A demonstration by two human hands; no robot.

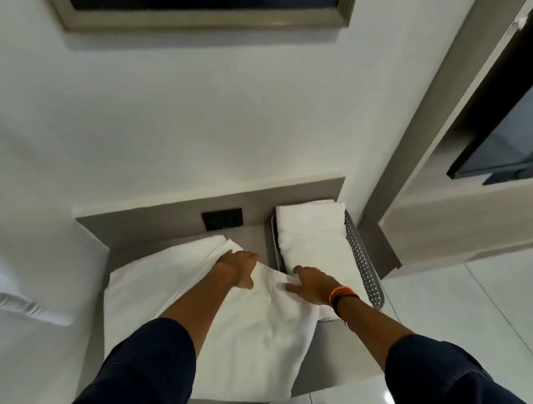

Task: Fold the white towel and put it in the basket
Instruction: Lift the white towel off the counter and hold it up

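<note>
Lying flat on the grey desk [129, 235], the white towel [253, 338] is pressed under both hands; no readable writing is seen. Left hand [236, 266] is laid open, palm down, on its far edge; right hand [312, 284] is spread flat at its right corner, nothing gripped. Just right, the perforated grey basket [362, 261] is touched by that corner and already filled with folded white towels [313, 231]. A black socket plate [222, 219] is set in the back ledge.

The white towel [253, 332] under the fingers [295, 287] is soft matt cloth; the basket [360, 261] beside them looks perforated grey plastic.
</note>
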